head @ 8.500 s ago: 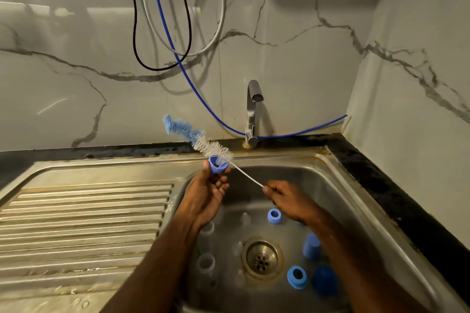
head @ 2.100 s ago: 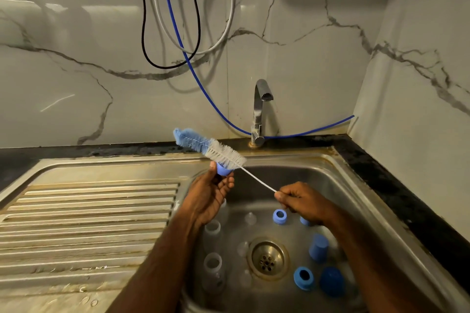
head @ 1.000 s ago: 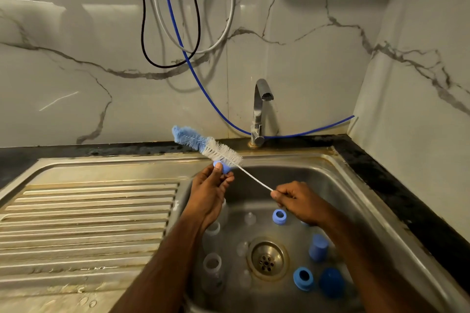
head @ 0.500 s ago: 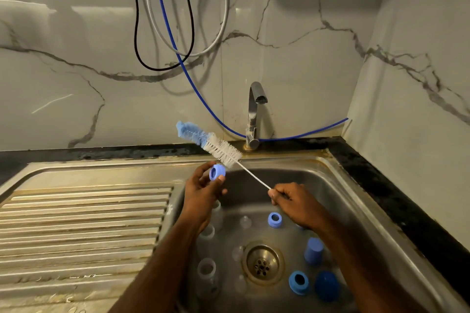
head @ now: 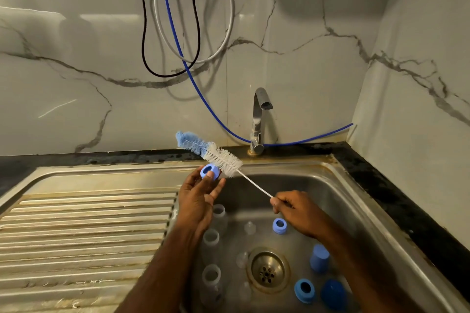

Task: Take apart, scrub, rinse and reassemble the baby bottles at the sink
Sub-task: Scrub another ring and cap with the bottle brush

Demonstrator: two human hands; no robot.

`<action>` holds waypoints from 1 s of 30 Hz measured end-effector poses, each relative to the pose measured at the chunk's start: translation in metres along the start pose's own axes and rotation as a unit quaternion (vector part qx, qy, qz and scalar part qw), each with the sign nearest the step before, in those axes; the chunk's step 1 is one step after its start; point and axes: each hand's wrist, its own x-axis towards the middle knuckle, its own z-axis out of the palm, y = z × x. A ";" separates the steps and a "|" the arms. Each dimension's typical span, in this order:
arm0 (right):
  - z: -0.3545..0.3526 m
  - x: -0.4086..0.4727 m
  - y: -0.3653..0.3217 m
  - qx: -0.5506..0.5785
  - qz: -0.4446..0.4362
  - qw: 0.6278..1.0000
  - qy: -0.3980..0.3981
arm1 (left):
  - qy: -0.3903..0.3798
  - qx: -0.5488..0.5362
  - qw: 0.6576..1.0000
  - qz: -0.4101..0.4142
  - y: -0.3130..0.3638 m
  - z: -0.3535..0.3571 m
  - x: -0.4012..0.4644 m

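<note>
So we've got the blue collar ring (head: 210, 172) pinched in our left hand (head: 197, 204) up over the sink's (head: 356, 201) back-left corner. Our right hand (head: 298, 212) grips the wire end of the bottle brush (head: 223, 159). The brush runs diagonally up-left from there, bristles just beside the ring's far side, not inside it, so the left hand's the closer one.

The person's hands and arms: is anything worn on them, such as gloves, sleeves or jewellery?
Nothing is worn. The left hand and the right hand are bare, without gloves, and no ring shows. Both forearms are bare to the frame's lower edge: no sleeves, watch or bracelet in view.
</note>
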 end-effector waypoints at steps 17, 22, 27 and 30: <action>-0.001 -0.003 0.002 -0.035 -0.009 0.999 0.002 | -0.011 0.069 0.997 -0.016 -0.002 0.003 -0.003; 0.000 0.000 0.005 -0.046 0.004 0.999 0.008 | -0.020 0.033 0.998 -0.056 -0.006 0.003 -0.001; -0.003 -0.002 0.001 -0.006 -0.014 1.000 -0.019 | 0.005 0.049 0.998 -0.051 -0.002 0.002 0.001; -0.006 -0.002 0.004 -0.011 -0.004 1.000 0.001 | -0.008 0.060 0.997 -0.037 -0.002 0.002 0.003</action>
